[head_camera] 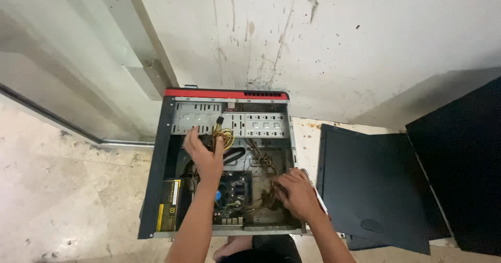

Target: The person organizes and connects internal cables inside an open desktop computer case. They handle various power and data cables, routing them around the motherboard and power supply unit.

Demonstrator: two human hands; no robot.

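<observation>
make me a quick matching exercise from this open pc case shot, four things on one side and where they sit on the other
Things:
1. left hand
2. right hand
3. power supply
4. side panel

Places:
A. flat on the floor, right of the case
B. lower left corner of the case
C. on the brown wires at the case's lower right
D. at the yellow cable bundle near the drive bays

Pairs: 1-D, 2-C, 3-B, 4-A

Stained, scuffed white wall (323, 38) beyond the hands; beige marble floor (62, 190) to their left; dark side panel (376, 190) lying right.
</observation>
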